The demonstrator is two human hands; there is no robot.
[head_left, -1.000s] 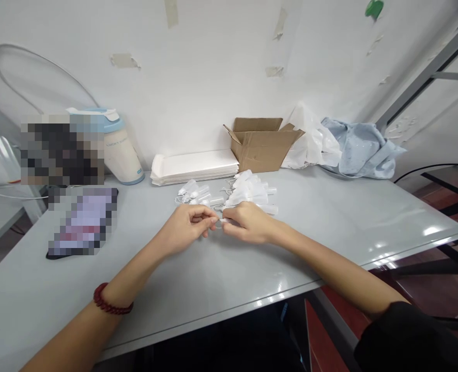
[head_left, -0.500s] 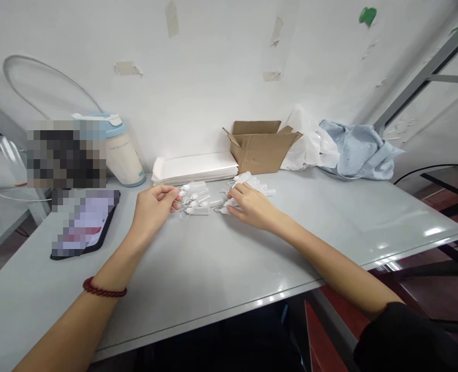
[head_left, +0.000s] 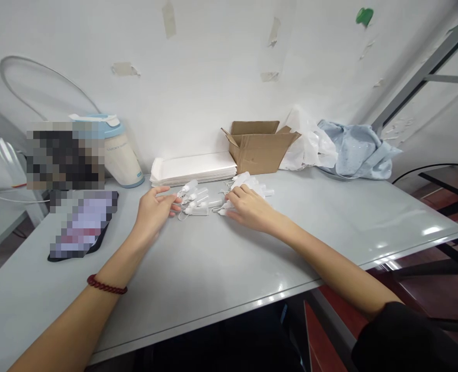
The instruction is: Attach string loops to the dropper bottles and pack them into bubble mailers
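Observation:
Small clear plastic bottles (head_left: 198, 196) with white caps and thin string loops lie in a loose cluster on the grey table (head_left: 213, 268). At the left end of this cluster is my left hand (head_left: 157, 206), thumb raised apart from its fingers; the fingertips are near the caps and loops, with nothing visibly gripped. A second group of similar bottles (head_left: 241, 179) lies to the right, partly hidden under my right hand (head_left: 249, 207). The right fingers curl down around these bottles, thumb near a white cap.
Behind the bottles are a stack of white flat envelopes (head_left: 194, 168), an open cardboard box (head_left: 262, 155), a white plastic bag (head_left: 308, 144) and a light blue cloth (head_left: 356, 150). A blue-lidded tumbler (head_left: 124, 160) and a blurred phone (head_left: 85, 222) stand and lie at left.
My left thumb has lifted away from its fingers, opening the pinch. The uppermost bottle of the left cluster has tilted. My right hand stays over its group with little movement.

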